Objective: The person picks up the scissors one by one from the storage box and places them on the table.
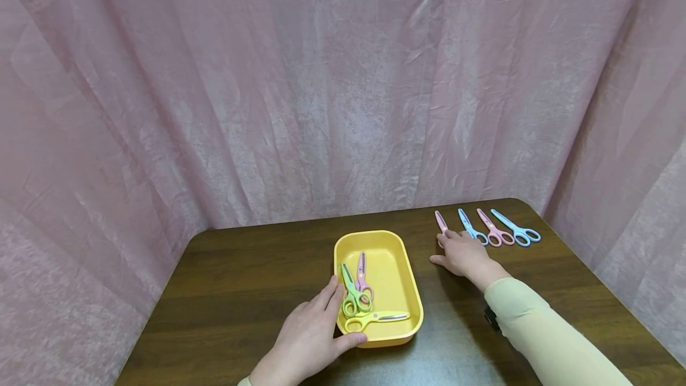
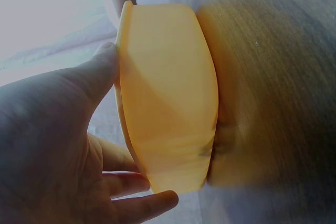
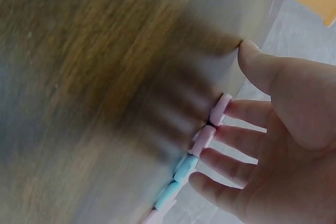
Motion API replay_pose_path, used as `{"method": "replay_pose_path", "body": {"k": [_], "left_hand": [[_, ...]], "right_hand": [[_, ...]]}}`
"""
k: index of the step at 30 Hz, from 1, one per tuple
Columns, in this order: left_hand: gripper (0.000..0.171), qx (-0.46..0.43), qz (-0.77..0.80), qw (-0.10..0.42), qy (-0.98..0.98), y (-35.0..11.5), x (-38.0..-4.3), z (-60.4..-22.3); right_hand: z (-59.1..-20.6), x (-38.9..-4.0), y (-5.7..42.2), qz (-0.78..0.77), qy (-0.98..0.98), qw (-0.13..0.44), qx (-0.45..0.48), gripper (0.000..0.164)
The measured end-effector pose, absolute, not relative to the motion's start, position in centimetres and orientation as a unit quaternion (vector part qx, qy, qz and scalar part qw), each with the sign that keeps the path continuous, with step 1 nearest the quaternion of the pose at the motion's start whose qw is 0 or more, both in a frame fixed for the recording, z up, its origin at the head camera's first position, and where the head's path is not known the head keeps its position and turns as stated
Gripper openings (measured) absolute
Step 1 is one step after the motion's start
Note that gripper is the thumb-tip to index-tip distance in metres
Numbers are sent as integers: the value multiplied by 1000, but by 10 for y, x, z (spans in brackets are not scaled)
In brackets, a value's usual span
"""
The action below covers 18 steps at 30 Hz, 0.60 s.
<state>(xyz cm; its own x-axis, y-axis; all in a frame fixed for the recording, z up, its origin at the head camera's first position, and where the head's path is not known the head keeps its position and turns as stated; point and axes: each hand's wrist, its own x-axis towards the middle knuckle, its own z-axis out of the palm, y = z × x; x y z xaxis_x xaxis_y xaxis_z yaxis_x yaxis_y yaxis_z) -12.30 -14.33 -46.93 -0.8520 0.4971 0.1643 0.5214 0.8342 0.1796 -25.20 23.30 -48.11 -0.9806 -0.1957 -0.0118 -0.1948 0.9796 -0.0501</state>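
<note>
My left hand point(image 1: 313, 329) rests at the near left corner of a yellow tray point(image 1: 375, 233), thumb and fingers touching its rim. Inside the tray lie green scissors point(image 1: 348, 282), pink scissors point(image 1: 361, 267) and yellow scissors point(image 1: 388, 316); the green pair overlaps the pink. At the right, my right hand point(image 1: 465, 255) reaches over another pair of pink scissors point(image 1: 440, 221), covering their handles. Its fingers extend toward the pink handles point(image 3: 203, 140) in the right wrist view, thumb spread apart. Beside it are blue scissors point(image 1: 465, 220), partly behind the hand.
Farther right lie a second pink pair of scissors point(image 1: 495, 231) and a second blue pair point(image 1: 509, 224), blades pointing away. The dark wooden table point(image 1: 241, 279) ends at a pink curtain point(image 1: 343, 106) behind and at both sides.
</note>
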Motion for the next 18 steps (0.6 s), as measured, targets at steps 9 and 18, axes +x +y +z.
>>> {"method": "replay_pose_path", "body": {"k": [9, 18], "left_hand": [[107, -266, -108, 58, -956, -143, -123, -470], [108, -264, -111, 53, -957, -143, -123, -469]], "right_hand": [[-481, -251, 232, -28, 995, 7, -96, 62], [-481, -249, 231, -25, 995, 7, -92, 62]]}}
